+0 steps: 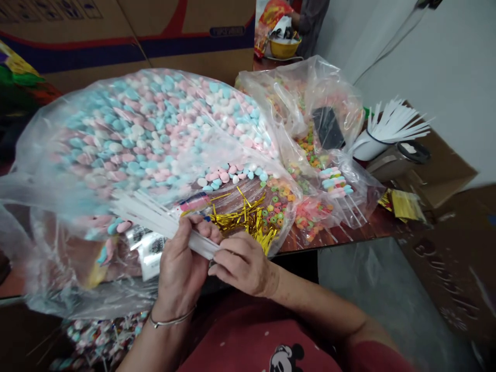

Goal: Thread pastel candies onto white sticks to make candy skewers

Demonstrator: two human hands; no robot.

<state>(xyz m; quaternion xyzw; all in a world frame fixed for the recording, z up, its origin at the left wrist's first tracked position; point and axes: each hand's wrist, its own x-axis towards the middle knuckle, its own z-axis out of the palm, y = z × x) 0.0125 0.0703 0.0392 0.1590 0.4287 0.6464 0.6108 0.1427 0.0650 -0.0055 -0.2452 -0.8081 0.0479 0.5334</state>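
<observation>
My left hand (182,263) is closed around a bundle of white sticks (155,219) that points up and left over a big clear bag of pink, blue and white candies (155,129). My right hand (242,263) has its fingers curled and pinched at the near end of the same bundle, touching the left hand. Just beyond both hands lies a heap of gold twist ties (248,217) on clear plastic beside colourful ring candies (277,206).
A second bag of ring candies (310,134) sits right of the big bag, with finished candy sticks (335,183) in plastic. A cup of white sticks (382,132), gold packets (405,204), cardboard boxes (127,36) and a yellow bowl (284,47) stand behind.
</observation>
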